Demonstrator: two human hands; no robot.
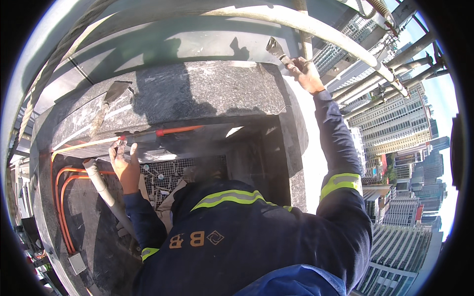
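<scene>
My left hand is raised to an orange conduit along the underside of a grey stone ledge. Its fingers close around the conduit near a small red fitting; the exact hold is partly hidden. Farther right along the same line sits another red fitting, with more orange conduit beyond it. Stretched out to the far right, my right hand grips a flat brush by its handle, dark flared head pointing up and left. The brush is above the ledge's right end, apart from the stone.
A pale pipe stands below my left hand, beside bent orange conduits and a junction box. Rubble lies on mesh. A dark plate lies on the ledge. Overhead are a white tube and steel cable.
</scene>
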